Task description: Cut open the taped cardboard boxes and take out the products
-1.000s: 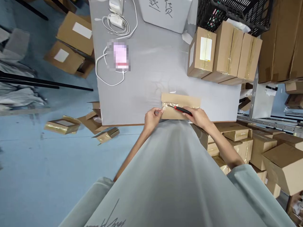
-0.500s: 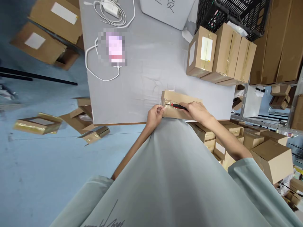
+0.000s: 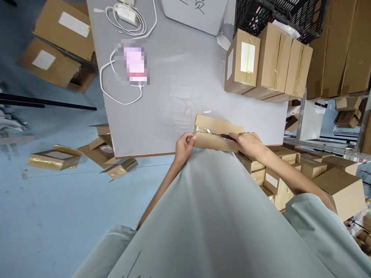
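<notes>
A narrow cardboard box (image 3: 213, 144) with clear tape along its top lies at the front edge of the grey table (image 3: 150, 127), close against my shirt. My left hand (image 3: 184, 146) is closed at the box's left end, fingertips pinched on its edge or the tape there; which of these I cannot tell. In my right hand (image 3: 249, 143) is a black and red utility knife (image 3: 226, 136), gripped over the right part of the box. Its tip points left along the taped seam. The palm hides most of the handle.
At the table's back right stand several taped cartons (image 3: 269, 65) beside a black plastic crate (image 3: 278, 17). A phone (image 3: 135, 63) with a white cable and a coiled charger (image 3: 127, 15) lie at the left. Open boxes (image 3: 55, 157) litter the blue floor.
My right hand has drawn the knife to the right along the box's taped seam. My left hand stays at the left end. The whole view has shifted slightly.
</notes>
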Demonstrator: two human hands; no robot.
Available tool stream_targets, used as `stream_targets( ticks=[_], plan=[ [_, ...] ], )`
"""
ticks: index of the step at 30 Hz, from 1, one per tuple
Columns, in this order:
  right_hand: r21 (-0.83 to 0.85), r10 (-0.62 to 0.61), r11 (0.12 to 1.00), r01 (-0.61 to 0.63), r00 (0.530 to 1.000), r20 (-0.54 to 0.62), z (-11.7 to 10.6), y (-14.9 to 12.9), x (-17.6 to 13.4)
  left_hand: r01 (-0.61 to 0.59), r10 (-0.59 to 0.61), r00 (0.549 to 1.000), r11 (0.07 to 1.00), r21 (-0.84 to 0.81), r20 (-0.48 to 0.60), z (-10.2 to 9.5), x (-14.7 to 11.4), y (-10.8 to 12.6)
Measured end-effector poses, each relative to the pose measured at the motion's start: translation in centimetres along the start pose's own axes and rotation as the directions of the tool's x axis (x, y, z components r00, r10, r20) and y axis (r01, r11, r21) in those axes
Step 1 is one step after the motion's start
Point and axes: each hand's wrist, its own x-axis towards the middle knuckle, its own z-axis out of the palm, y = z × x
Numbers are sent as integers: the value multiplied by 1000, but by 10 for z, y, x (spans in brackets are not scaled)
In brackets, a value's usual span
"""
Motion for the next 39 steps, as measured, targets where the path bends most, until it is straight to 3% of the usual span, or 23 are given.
stream_targets(
  ticks=[4, 7, 10, 15, 21, 26, 31, 34, 39],
  plan=[
    [-23, 147, 989, -147, 989, 11, 23, 32, -35, -6, 6, 997, 1000, -6, -81, -4, -2, -3],
    [-44, 236, 971, -234, 971, 41, 38, 53, -59, 14, -15, 997, 1000, -13, -72, -6, -1, -5],
    [-8, 203, 979, -203, 979, 3, 44, 58, -68, 21, -22, 999, 1000, -14, -41, -10, 2, -7],
    [166, 18, 986, 4, 991, -133, 36, 36, -35, 20, -20, 1000, 999, -41, 10, -15, 4, -6],
    [194, -120, 970, 145, 984, -134, 28, 22, 12, -11, 13, 1000, 991, -132, 14, -15, 0, -10],
    [126, -150, 978, 165, 982, -117, 22, 16, 24, -26, 31, 999, 987, -159, 28, -14, 0, -13],
    [-1, -166, 986, 167, 986, -23, 4, 6, 27, -15, 17, 1000, 986, -164, 9, -13, -3, -12],
    [-40, -123, 992, 123, 992, 8, 9, 21, 15, 0, -4, 1000, 987, -162, -26, -18, -6, -15],
    [-54, 19, 998, -17, 999, 27, 42, 69, -19, 22, -28, 999, 989, -148, -36, -27, -6, -20]
  ],
)
